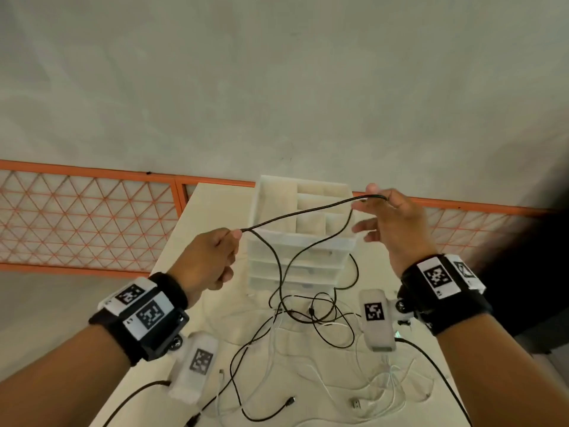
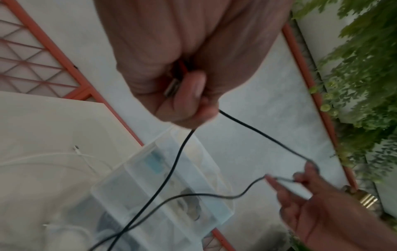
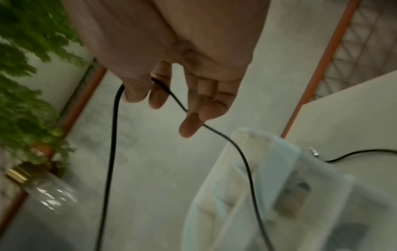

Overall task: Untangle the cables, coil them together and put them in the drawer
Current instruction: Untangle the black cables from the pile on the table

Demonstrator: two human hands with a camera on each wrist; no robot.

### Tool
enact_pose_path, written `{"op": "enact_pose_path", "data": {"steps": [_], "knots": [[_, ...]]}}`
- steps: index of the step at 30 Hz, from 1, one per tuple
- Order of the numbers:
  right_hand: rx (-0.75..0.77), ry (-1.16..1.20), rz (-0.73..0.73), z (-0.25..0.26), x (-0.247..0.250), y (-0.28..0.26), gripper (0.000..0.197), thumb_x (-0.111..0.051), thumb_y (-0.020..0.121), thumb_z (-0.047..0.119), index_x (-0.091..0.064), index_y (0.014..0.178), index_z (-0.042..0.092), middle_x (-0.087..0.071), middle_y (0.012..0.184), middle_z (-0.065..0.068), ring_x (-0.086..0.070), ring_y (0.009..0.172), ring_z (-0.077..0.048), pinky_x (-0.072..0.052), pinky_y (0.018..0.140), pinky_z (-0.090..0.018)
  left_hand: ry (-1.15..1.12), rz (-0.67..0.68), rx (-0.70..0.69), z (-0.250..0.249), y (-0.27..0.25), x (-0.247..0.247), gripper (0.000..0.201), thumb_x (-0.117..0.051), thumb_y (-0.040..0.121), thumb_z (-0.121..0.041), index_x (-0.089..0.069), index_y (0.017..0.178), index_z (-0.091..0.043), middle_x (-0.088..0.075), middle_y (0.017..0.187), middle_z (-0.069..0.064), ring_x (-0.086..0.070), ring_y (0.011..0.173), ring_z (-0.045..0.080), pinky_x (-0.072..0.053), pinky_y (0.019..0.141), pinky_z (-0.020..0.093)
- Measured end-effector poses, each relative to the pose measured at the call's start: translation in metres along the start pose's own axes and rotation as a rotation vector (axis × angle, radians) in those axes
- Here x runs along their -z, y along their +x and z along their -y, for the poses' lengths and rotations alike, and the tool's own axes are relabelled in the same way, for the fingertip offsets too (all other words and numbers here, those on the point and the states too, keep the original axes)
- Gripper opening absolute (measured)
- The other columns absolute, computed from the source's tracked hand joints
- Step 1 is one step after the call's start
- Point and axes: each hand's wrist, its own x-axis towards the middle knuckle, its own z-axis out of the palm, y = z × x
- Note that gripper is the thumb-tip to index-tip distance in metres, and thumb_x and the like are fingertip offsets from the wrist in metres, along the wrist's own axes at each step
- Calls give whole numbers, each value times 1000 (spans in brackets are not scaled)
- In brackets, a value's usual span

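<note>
Two hands raise a black cable point(image 1: 308, 211) above a white drawer unit point(image 1: 300, 241) standing on the desk point(image 1: 215, 204). Left hand point(image 1: 209, 260): fingers curled into a fist, pinching the cable in front of the unit's near-left corner; the left wrist view shows a metal plug enclosed in this fist. Right hand point(image 1: 391, 223): thumb and forefinger pinch a bend of the same cable above the unit's right edge, the remaining fingers loosely extended. From both hands the cable hangs down across the unit's front to a tangle of black and white cables point(image 1: 323, 343) lying on the desk in front of the unit.
</note>
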Motion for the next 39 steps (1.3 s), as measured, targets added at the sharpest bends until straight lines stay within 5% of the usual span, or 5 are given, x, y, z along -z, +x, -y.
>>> {"op": "enact_pose_path", "data": {"steps": [4, 14, 27, 34, 39], "knots": [[-395, -86, 37, -36, 14, -1, 49, -71, 84, 57, -63, 101, 11, -76, 101, -13, -70, 69, -26, -50, 62, -36, -202, -99, -72, -17, 2, 1, 36, -48, 103, -34, -48, 72, -15, -31, 51, -6, -24, 39, 8, -17, 39, 17], [-109, -486, -132, -60, 34, 30, 37, -74, 65, 57, -61, 72, 24, -67, 63, 0, -73, 70, -29, -57, 66, -43, -174, -48, -18, -19, -1, 5, 29, -50, 102, -31, -57, 85, -8, -35, 48, -6, -22, 38, 8, -16, 37, 15], [194, -369, 47, -39, 65, 78, 27, -77, 75, 9, -61, 63, 28, -60, 133, 22, -72, 106, -26, -52, 89, -42, 73, 207, 28, -7, -16, -3, 25, -51, 101, -27, -61, 94, -6, -48, 58, 3, -38, 43, 14, -21, 40, 17], [-414, -785, 429, -132, 74, 22, 66, -62, 87, -4, -49, 140, 35, -66, 128, -7, -73, 71, -24, -49, 50, -26, 82, 206, 62, 2, -22, -19, 25, -54, 100, -28, -52, 87, -7, -37, 57, -1, -25, 41, 10, -18, 37, 15], [-110, -635, 558, -84, 24, -17, 80, -80, 82, 18, -40, 147, 40, -71, 75, -3, -60, 62, -13, -53, 66, -25, 117, 298, 12, -1, -26, -40, 34, -50, 100, -40, -40, 80, -14, -34, 61, -2, -24, 46, 12, -20, 37, 19]]}}
